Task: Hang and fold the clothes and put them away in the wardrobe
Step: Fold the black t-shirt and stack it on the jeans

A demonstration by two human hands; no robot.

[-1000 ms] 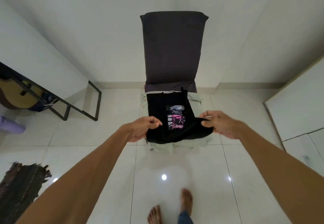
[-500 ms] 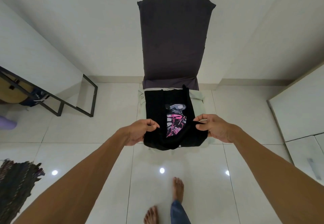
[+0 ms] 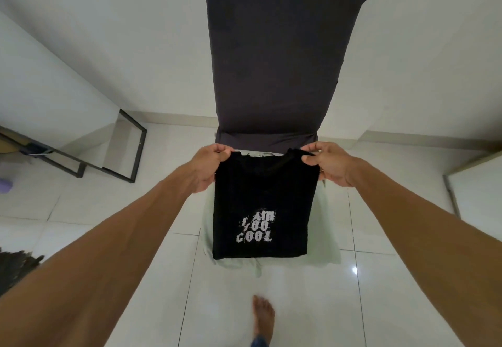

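Shirt (image 3: 260,197) flipped: half folded away from me, text print now up. Left hand (image 3: 207,168) and right hand (image 3: 330,164) each pinch a far corner; it lies between them. Fold nearly done.

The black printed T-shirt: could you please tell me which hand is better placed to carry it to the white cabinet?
Probably right: the left hand and right hand each pinch a top corner of the black white-lettered T-shirt, but the right hand is nearer the white cabinet.
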